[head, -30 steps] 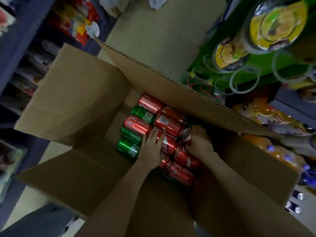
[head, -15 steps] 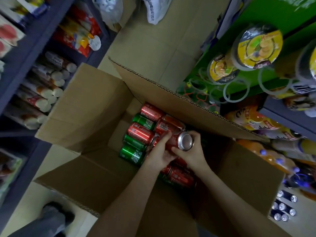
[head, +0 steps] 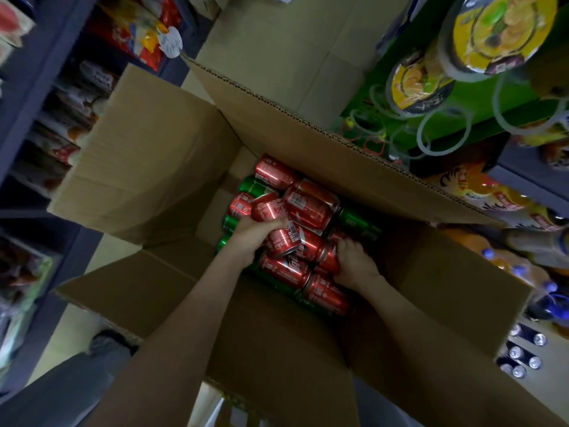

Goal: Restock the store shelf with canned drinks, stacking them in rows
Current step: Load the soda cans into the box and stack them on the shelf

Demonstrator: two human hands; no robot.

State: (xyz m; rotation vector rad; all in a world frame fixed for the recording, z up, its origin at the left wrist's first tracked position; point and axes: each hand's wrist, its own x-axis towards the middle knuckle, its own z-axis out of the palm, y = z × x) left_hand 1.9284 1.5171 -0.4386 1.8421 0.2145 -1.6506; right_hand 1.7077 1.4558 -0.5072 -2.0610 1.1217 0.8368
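Between shelves (head: 40, 72), on tiled floor (head: 277, 41): open cardboard box (head: 147, 155); my left hand (head: 251, 240) grips red can (head: 284, 241), right hand (head: 354, 263) second red can (head: 326, 257).

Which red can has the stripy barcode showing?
The red can gripped by the left hand, mid-pile; its white barcode patch faces up, and no other shows one.

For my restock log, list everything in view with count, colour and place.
cardboard box: one, brown, open, between shelves.
red cans: at least eight, red, heaped in box.
green cans: at least four, green, among them.
noodle bowls: two, yellow-lidded, green shelf, right.
drink bottles: several, orange, lower right.
dark cans: several, silver-topped, bottom right.
snack packets: several, mostly red, left shelf.
left hand: one, gripping one of the red cans.
right hand: one, gripping another.
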